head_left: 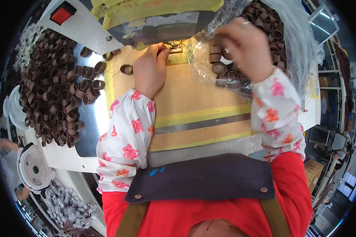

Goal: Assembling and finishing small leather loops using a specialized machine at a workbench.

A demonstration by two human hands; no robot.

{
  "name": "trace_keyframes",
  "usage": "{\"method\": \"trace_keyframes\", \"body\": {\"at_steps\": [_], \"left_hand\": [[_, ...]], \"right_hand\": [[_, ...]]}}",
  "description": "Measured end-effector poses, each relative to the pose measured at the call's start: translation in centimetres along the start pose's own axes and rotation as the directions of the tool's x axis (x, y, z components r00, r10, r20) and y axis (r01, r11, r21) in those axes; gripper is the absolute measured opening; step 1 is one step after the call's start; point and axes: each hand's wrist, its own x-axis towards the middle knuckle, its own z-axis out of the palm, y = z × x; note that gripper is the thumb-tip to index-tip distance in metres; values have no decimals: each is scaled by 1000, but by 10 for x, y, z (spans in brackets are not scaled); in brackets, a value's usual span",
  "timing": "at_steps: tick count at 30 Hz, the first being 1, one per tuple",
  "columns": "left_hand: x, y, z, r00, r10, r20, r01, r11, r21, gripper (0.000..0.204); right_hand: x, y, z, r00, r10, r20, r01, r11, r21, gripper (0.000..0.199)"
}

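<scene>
My left hand (150, 71) is at the sewing machine's needle area, thumb and fingertips pinched together just beside the lit metal presser foot (175, 48). Whatever lies between those fingertips is too small or hidden to make out. My right hand (245, 49) is over a clear plastic bag (296, 43) at the right, its fingers curled and smeared by motion. Brown fabric rings (275, 34) fill that bag, several of them right under and beside the fingers. One loose brown ring (126, 69) lies on the worktop just left of my left wrist.
A large heap of brown rings (53, 87) covers the left side of the table. The machine head (154, 25) stands at the far middle, with a red switch (62, 14) on its left. Yellow tape edges the tan work surface (201, 98). White fans (35, 169) stand at the left.
</scene>
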Motion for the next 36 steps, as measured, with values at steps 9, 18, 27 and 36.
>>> {"method": "trace_keyframes", "body": {"at_steps": [9, 18, 27, 36], "left_hand": [[4, 6, -21, 957, -37, 289, 80, 987, -139, 15], [1, 6, -12, 992, -33, 125, 27, 998, 50, 16], [5, 15, -17, 968, -110, 227, 121, 992, -35, 25], [12, 4, -3, 994, -70, 90, 55, 987, 154, 31]], "right_hand": [[-9, -34, 77, 999, 41, 12, -42, 900, 434, 16], [-11, -33, 76, 928, 198, 317, -339, 804, 488, 21], [-12, -16, 76, 982, 20, 188, -96, 910, 404, 15], [-5, -14, 85, 993, 46, 109, -76, 954, 290, 9]]}}
